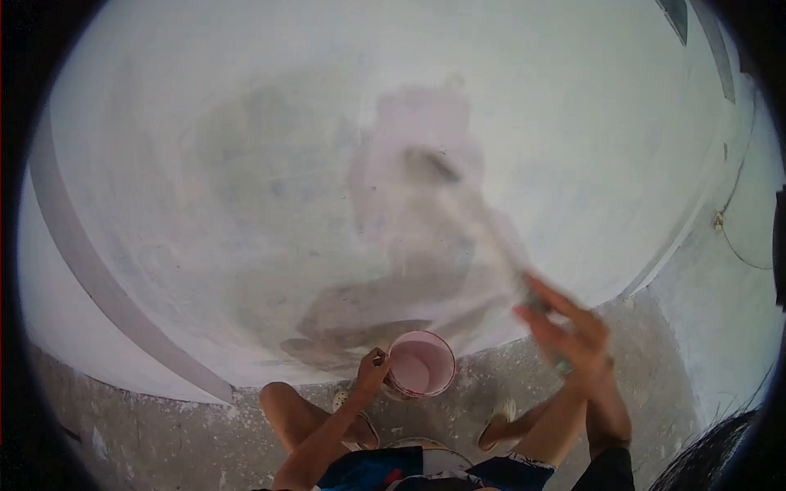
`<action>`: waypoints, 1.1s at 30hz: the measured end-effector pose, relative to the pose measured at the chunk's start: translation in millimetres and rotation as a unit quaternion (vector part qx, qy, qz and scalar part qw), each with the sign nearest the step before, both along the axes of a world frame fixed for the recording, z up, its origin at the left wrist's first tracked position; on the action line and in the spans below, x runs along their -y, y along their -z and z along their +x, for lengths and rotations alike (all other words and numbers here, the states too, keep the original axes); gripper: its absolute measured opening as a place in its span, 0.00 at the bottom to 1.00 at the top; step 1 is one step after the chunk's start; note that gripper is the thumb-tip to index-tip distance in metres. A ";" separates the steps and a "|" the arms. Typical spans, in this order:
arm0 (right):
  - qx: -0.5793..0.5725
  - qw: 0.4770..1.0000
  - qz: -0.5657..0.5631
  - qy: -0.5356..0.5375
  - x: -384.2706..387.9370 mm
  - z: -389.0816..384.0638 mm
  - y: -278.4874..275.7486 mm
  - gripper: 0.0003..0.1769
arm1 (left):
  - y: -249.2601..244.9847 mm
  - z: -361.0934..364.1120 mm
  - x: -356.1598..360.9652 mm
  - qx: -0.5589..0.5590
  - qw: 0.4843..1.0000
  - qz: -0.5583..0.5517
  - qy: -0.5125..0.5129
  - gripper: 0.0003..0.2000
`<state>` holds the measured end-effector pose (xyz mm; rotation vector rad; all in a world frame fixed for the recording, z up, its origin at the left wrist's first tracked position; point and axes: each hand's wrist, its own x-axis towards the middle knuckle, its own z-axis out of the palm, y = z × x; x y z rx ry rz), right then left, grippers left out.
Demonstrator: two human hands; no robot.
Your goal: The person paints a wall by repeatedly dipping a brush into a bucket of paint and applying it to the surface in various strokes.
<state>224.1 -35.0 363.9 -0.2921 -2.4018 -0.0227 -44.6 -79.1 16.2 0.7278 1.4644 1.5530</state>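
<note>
Head view, left hand point(372, 370) grip pinching pink paint pot point(419, 366) rim, right hand point(573, 331) grip around blurred brush point(471, 209)

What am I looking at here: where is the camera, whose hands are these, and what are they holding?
There is no machine here. This is a single picture from a camera worn on a person's head, looking forward and down. Its wide lens bends the edges into a circle. The person crouches on a speckled concrete floor facing a pale wall, and their bare legs show at the bottom. The left hand grips the rim of a small pail of pink liquid, held low near the foot of the wall. I cannot tell whether the pail rests on the floor. The right hand holds a long-handled brush, which is blurred. The brush head is up against a pink patch on the wall.
</note>
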 end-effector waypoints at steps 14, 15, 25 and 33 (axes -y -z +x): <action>0.081 0.976 -0.162 -0.119 -52.9 -10.7 9.0 0.29 | 45.6 80.1 99.3 0.102 0.948 0.005 -0.301 0.08; 0.041 0.979 -0.134 -0.150 -54.4 -10.5 -6.5 0.27 | 40.6 91.3 101.6 0.102 0.947 0.000 -0.306 0.08; -0.077 0.988 0.100 -0.093 -45.4 -14.3 -43.0 0.19 | 47.9 109.4 95.6 0.173 0.939 0.014 -0.297 0.07; 0.196 0.962 0.019 -0.187 -38.1 -22.6 41.7 0.27 | 82.1 111.2 85.2 0.112 0.948 -0.028 -0.297 0.07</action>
